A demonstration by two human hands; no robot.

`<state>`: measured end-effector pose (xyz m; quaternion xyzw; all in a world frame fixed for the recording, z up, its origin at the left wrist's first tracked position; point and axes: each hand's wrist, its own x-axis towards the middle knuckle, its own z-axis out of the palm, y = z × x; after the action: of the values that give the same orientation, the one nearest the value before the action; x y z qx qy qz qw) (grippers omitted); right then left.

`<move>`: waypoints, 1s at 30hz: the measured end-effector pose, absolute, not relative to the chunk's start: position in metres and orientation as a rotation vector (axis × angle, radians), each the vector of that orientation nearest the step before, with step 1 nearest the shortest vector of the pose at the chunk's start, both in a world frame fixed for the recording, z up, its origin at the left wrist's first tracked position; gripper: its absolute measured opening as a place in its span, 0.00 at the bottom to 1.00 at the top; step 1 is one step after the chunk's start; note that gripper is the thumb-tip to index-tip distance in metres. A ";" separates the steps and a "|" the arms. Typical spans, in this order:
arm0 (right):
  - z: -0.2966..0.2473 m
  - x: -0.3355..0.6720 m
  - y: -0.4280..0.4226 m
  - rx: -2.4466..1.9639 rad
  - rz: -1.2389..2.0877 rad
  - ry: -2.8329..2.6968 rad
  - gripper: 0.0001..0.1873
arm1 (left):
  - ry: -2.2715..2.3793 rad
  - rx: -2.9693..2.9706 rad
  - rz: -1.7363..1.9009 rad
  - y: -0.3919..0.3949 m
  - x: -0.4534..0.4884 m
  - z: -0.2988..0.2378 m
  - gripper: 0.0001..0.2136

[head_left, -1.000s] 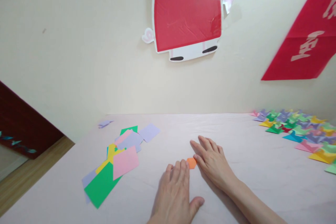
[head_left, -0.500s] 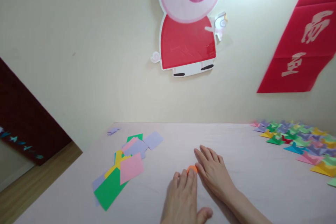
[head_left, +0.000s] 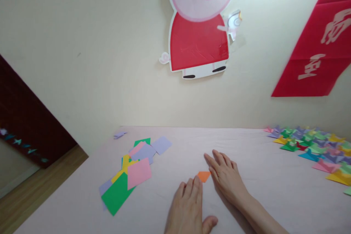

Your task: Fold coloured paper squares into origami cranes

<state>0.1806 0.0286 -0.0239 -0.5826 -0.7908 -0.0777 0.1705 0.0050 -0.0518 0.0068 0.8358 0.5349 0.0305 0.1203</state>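
Note:
A small folded piece of orange paper (head_left: 203,176) lies flat on the pale tabletop between my two hands. My left hand (head_left: 186,201) rests palm down with its fingers stretched out, its index fingertip touching the paper's left edge and its thumb held apart to the right. On the other side, my right hand (head_left: 226,175) lies flat with the fingers spread, its thumb by the right point of the paper. Neither hand is closed around anything.
Loose sheets, among them a green one (head_left: 117,194) and a pink one (head_left: 139,173), overlap at the left. Rows of folded paper figures (head_left: 309,155) stand at the right. A small purple folded piece (head_left: 120,135) lies far left. Behind the table (head_left: 164,208) rises a wall.
My left hand has drawn slightly left, uncovering more of the orange paper. My right hand has shifted a little to the right. The whole view has tilted slightly.

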 end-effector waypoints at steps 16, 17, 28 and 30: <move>0.018 0.177 0.020 -1.060 0.502 -2.299 0.12 | 1.798 2.310 0.479 -0.009 0.004 0.028 0.16; 0.017 0.177 0.021 -1.070 0.502 -2.296 0.11 | 1.785 2.314 0.473 -0.006 0.004 0.028 0.14; 0.007 0.180 0.026 -1.082 0.615 -2.234 0.10 | 1.629 2.524 0.528 0.002 -0.006 0.016 0.08; 0.006 0.179 0.026 -1.111 0.593 -2.217 0.12 | 1.607 2.581 0.512 0.003 -0.007 0.016 0.08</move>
<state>0.1793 0.0257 0.0062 -0.4167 -0.8317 0.2225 0.2918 -0.0066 0.0027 0.0158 0.8366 0.5212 0.1660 0.0293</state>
